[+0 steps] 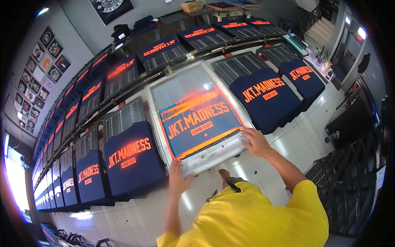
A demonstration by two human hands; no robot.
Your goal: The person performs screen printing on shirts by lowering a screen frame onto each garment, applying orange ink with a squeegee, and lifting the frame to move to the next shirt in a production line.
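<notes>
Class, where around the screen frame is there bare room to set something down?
Dark board shows bare behind the navy shirts either side of the screen frame. The frame's near rail is uncovered between the left hand and right hand. Pale floor lies between right hand and black rack. Shirts crowd the left end.

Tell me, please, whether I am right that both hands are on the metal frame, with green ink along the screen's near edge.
Not quite: the ink along the near edge of the screen is orange, not green, as the head view shows. The left hand and right hand are on the metal frame.
</notes>
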